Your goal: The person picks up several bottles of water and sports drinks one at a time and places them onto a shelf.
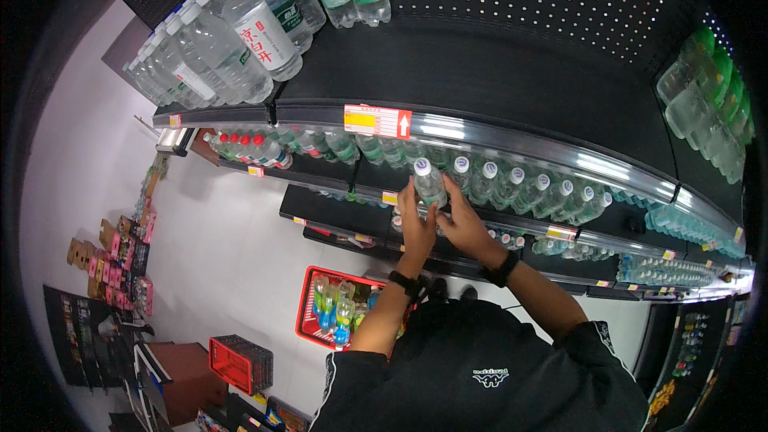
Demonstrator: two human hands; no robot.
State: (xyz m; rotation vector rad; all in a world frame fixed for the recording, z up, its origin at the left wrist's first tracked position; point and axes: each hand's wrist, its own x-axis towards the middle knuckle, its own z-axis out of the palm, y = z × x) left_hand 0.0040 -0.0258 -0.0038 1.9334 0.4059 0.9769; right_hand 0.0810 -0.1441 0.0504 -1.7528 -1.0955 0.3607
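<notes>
Clear plastic water bottle (432, 187), in the head view, was between the person's two hands, in front of a row of similar capped bottles (510, 186) on the shelf under the wide black upper shelf (496, 72). If full, it was likely fairly weighty for its slim shape, with a thin wall that would give slightly under a squeeze and a smooth side that might slip, though hardly fragile. The middle of the body, below the shoulder, seemed the best place to take hold; the white cap (422, 166) offered a smaller, poorer grip.

The left hand (418, 224) had its fingers (406, 196) along the bottle's left side, and the right hand (470, 228) had its fingers along the right, both curled in narrowly to hold it between them. The thumbs came close together on the near side, low on the body, while the cap and shoulder stood free beyond the fingers. The hands covered the base, so whether it touched the shelf could not be told. Lower left, a red basket (304, 316) carried green-and-blue bottles (344, 314), well apart from the hands.
</notes>
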